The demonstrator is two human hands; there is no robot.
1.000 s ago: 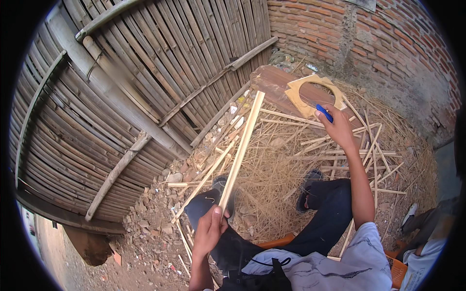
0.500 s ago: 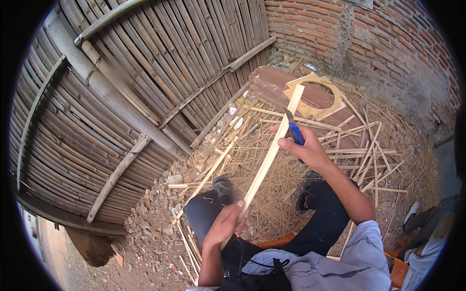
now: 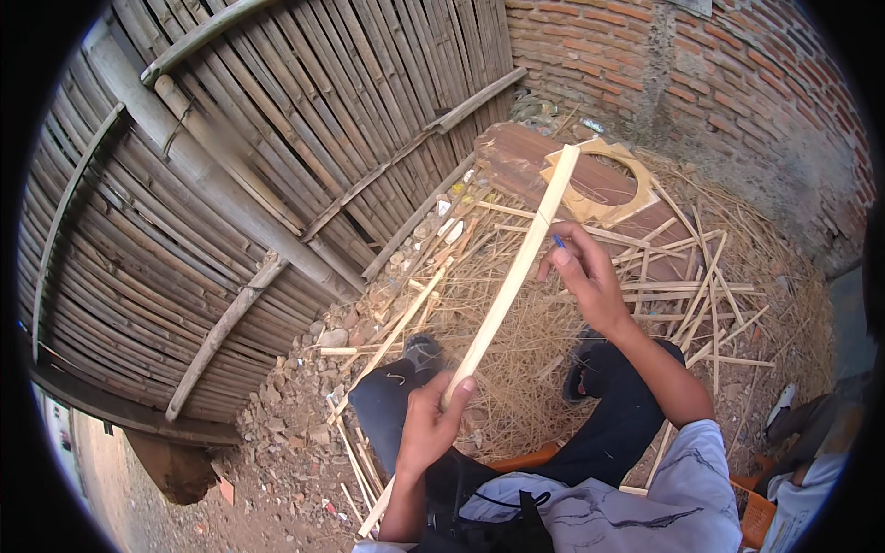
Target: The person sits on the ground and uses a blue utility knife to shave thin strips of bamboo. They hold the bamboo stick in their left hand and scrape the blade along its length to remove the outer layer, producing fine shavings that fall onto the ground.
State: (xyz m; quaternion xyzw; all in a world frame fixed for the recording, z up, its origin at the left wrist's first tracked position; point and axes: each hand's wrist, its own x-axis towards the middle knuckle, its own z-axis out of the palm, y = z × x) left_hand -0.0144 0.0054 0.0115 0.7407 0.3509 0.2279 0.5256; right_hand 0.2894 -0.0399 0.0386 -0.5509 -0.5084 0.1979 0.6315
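Observation:
A long pale strip of split bamboo or wood (image 3: 516, 276) slants up and away from my lap. My left hand (image 3: 429, 426) is closed around its lower part, thumb on top. Near the strip's upper half, my right hand (image 3: 595, 281) is closed on a blue utility knife (image 3: 558, 241). Only a small bit of the knife's blue handle shows past the fingers; the rest is hidden by the hand. Whether the blade touches the strip, I cannot tell.
Loose strips (image 3: 705, 295) lie in a pile at the right over straw-like shavings (image 3: 516, 396). Beyond is a brown board (image 3: 516, 161) bearing a pale piece with a round hole (image 3: 590, 207). A bamboo fence (image 3: 277, 138) and brick wall (image 3: 608, 46) stand close; another person's leg (image 3: 797, 419) is at right.
The right hand has turned, so the knife, plainly visible before, is now mostly hidden, and its fingers are off the strip. The strip has rolled slightly, and the left hand's grip has shifted.

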